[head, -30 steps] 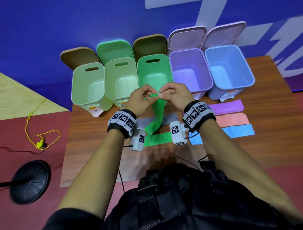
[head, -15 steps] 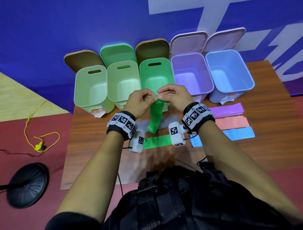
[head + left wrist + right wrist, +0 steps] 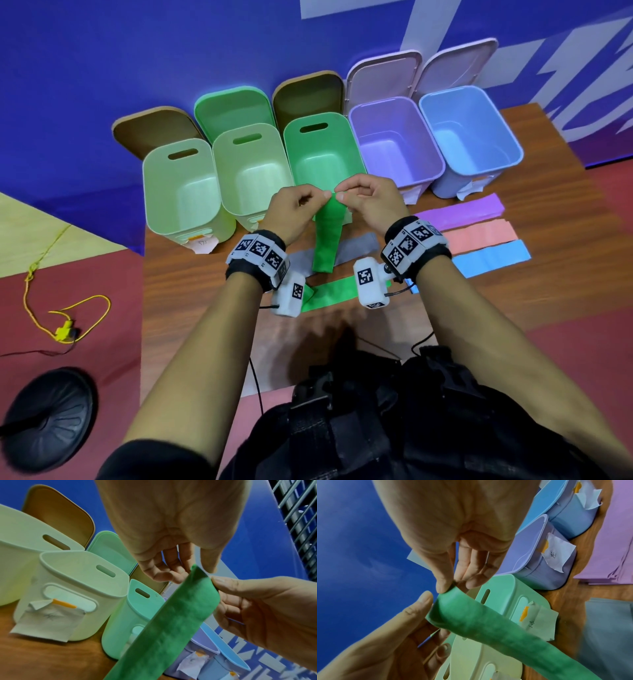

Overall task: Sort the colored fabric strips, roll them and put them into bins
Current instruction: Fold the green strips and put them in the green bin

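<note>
Pinching the top end of a dark green fabric strip [image 3: 328, 236] between thumb and fingertips, the left hand [image 3: 295, 209] and the right hand [image 3: 368, 202] hold it raised in front of the green bin [image 3: 356, 161], knuckles near each other; the strip hangs down toward the wooden table [image 3: 513, 301], its lower end over a grey strip [image 3: 356, 247] lying flat there. In the left wrist view the strip's upper edge curls over between the two thumbs. Second green strip [image 3: 334, 291]: flat on the table nearer the body, partly under the wrist cameras. Purple strip [image 3: 462, 213], pink strip [image 3: 483, 235], blue strip [image 3: 493, 259]: laid side by side to the right, pink between the other two. Bins, open, in a row at the table's far edge: two pale green bins [image 3: 181, 192], the green one, a purple bin [image 3: 399, 150], a blue bin [image 3: 472, 133], lids tipped back against the blue wall. Paper labels on the bin fronts; writing not legible.
</note>
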{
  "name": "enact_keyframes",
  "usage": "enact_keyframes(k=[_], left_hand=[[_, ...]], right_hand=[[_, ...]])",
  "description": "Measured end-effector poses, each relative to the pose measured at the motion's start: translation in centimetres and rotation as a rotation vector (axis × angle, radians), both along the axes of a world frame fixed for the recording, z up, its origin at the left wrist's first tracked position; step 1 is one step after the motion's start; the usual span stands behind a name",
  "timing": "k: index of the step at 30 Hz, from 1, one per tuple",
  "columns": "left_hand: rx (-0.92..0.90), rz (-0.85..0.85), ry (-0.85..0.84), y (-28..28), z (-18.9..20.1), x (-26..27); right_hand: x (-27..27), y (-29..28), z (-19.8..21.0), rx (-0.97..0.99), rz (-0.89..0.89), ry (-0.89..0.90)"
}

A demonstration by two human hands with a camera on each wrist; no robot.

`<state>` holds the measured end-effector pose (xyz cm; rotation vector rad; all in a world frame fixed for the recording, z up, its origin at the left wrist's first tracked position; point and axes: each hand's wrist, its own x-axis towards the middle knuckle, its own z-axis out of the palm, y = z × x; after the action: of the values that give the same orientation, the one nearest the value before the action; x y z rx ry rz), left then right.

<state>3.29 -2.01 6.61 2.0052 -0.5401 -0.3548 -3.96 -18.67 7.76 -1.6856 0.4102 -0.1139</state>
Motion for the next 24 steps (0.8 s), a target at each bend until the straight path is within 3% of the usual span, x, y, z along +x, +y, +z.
enact_keyframes(k=[6,18,24], left_hand=[[-0.116,0.039,0.022,-0.9,0.2,-0.3],[-0.043,0.129,-0.062,-2.0,1.2,-0.3],[-0.110,0.140,0.005,-2.2,1.7,-0.3]], right_hand=[[0.5,-1.0,0.3,-0.008,0.053,0.011],[0.8,-2.6,1.1,0.004,0.060,-0.013],[0.9,-2.5,1.2,-0.014,0.060,-0.027]])
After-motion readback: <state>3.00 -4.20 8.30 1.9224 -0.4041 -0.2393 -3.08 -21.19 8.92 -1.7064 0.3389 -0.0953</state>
